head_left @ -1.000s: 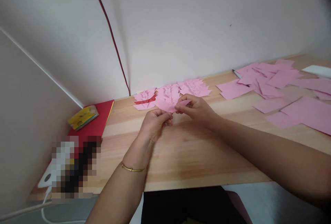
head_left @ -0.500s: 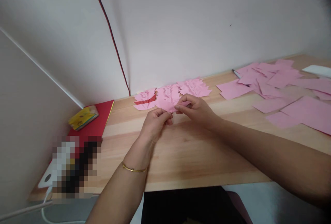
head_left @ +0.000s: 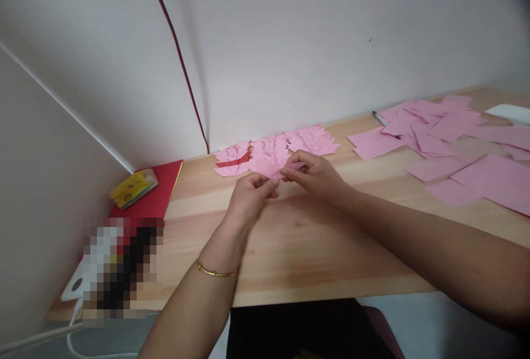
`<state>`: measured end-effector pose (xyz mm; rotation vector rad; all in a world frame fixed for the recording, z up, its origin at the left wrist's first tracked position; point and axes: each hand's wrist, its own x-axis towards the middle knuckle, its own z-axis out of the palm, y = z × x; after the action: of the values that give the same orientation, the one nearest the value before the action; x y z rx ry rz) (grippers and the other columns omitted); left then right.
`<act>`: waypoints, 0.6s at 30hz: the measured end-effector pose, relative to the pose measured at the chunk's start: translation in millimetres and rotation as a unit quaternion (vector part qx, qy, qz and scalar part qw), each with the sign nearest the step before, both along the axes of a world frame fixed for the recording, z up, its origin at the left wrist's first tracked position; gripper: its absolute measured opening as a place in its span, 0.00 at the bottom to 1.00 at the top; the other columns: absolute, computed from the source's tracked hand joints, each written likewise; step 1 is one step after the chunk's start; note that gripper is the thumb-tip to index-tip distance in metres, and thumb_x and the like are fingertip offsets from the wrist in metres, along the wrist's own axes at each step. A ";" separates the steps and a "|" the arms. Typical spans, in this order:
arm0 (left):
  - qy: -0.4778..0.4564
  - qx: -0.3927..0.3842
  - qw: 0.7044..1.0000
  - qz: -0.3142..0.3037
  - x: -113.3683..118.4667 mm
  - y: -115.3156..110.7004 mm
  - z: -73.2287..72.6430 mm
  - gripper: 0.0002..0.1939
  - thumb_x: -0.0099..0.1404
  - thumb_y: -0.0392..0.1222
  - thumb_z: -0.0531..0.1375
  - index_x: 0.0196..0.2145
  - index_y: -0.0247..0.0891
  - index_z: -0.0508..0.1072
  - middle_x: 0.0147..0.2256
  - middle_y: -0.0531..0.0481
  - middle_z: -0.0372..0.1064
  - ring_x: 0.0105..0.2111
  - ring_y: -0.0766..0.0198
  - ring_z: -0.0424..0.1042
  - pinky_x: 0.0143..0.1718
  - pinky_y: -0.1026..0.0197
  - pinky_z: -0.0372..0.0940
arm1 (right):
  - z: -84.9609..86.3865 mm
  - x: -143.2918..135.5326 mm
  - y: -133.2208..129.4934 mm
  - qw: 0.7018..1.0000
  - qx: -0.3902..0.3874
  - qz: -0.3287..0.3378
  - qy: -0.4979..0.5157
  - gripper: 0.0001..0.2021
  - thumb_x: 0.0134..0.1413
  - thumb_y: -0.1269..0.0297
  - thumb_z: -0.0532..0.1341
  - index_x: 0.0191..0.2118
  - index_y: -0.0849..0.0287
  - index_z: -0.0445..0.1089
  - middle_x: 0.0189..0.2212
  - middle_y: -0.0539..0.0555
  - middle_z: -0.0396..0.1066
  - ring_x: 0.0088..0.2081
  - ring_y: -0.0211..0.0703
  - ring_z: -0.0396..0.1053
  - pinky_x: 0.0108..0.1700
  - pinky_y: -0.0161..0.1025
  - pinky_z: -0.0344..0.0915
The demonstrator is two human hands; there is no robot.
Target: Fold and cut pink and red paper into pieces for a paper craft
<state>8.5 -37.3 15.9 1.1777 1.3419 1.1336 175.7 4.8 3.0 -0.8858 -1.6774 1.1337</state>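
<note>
Between my hands is a small piece of pink paper (head_left: 296,166). My right hand (head_left: 311,171) pinches it between thumb and fingers. My left hand (head_left: 257,190) is closed at the paper's lower left side, its thumb and fingertips pressed together near the right fingertips. Just behind both hands lie three groups of crinkled pink paper pieces with jagged edges (head_left: 312,140), along the wall. A red strip (head_left: 234,160) rests on the left group. The exact folds of the held paper are hard to make out.
Flat pink sheets (head_left: 434,121) are scattered over the right of the wooden table (head_left: 298,254), with a pen (head_left: 378,119) beside them. At the left, a yellow packet (head_left: 133,188) sits on a red sheet (head_left: 163,182), near a white device (head_left: 73,284) and a blurred-out area.
My left hand has shifted slightly to the right, its thumb closer to my right fingertips. My right hand holds the paper in nearly the same place.
</note>
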 end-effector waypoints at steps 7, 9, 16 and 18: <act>0.034 -0.011 0.999 0.027 2.1 -0.4 3.7 0.11 0.50 0.44 0.66 0.21 0.34 0.70 0.19 0.50 0.69 0.19 0.69 0.63 0.24 0.65 0.54 | -0.8 -0.4 -0.2 1.000 0.005 0.006 0.001 0.12 0.50 0.53 0.63 0.31 0.56 0.66 0.28 0.52 0.73 0.33 0.43 0.72 0.35 0.40 0.68; 0.041 -0.008 0.999 0.024 1.4 -0.3 3.8 0.11 0.50 0.44 0.66 0.21 0.34 0.70 0.19 0.50 0.68 0.19 0.69 0.63 0.23 0.65 0.53 | -0.7 -0.7 -0.1 1.000 0.000 0.011 0.003 0.12 0.50 0.53 0.63 0.31 0.57 0.66 0.28 0.52 0.73 0.33 0.43 0.73 0.35 0.40 0.68; 0.101 0.024 0.994 0.023 -2.5 2.3 0.8 0.09 0.52 0.42 0.63 0.23 0.35 0.69 0.20 0.53 0.66 0.20 0.69 0.62 0.23 0.65 0.54 | 1.5 -2.5 -0.2 0.999 -0.045 0.017 0.005 0.12 0.47 0.56 0.65 0.35 0.57 0.66 0.28 0.50 0.73 0.33 0.42 0.74 0.36 0.39 0.69; 0.093 0.040 0.994 0.035 -2.8 3.1 0.7 0.09 0.52 0.41 0.63 0.21 0.35 0.67 0.18 0.54 0.63 0.20 0.70 0.61 0.23 0.66 0.53 | 2.9 -2.5 0.0 0.999 -0.047 0.015 -0.013 0.15 0.45 0.57 0.66 0.39 0.56 0.67 0.30 0.50 0.73 0.32 0.41 0.73 0.35 0.38 0.68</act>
<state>5.7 -34.3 16.6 1.3301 1.4998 1.1585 173.3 4.8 5.9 -0.9405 -1.6744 1.2343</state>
